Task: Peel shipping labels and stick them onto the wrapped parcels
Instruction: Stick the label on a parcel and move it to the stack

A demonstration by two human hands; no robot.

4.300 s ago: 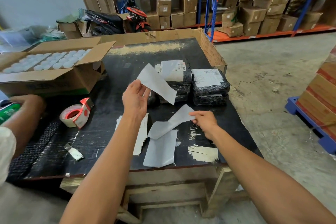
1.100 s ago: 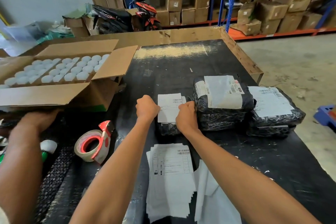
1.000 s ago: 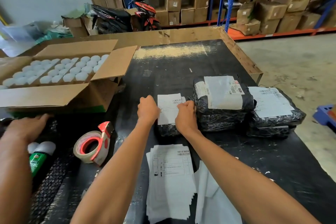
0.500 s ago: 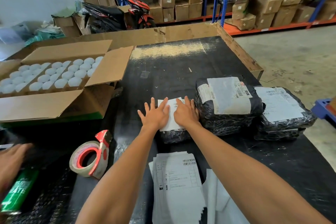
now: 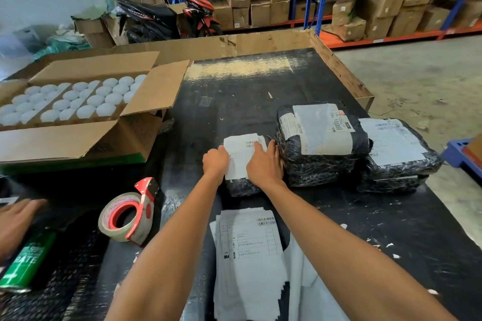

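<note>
Since half-second-ago frame, both hands slid apart: left hand (image 5: pixel 216 161) curled at label (image 5: pixel 241 155) edge, right hand (image 5: pixel 263 164) flat, pressing label onto small parcel (image 5: pixel 238 186). Smoothing step; next, peel fresh label from stack (image 5: pixel 250 255) below wrists.

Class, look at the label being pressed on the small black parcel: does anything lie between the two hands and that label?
Nothing visible does. The left hand and right hand rest directly on the label, which lies on the small parcel.
</note>
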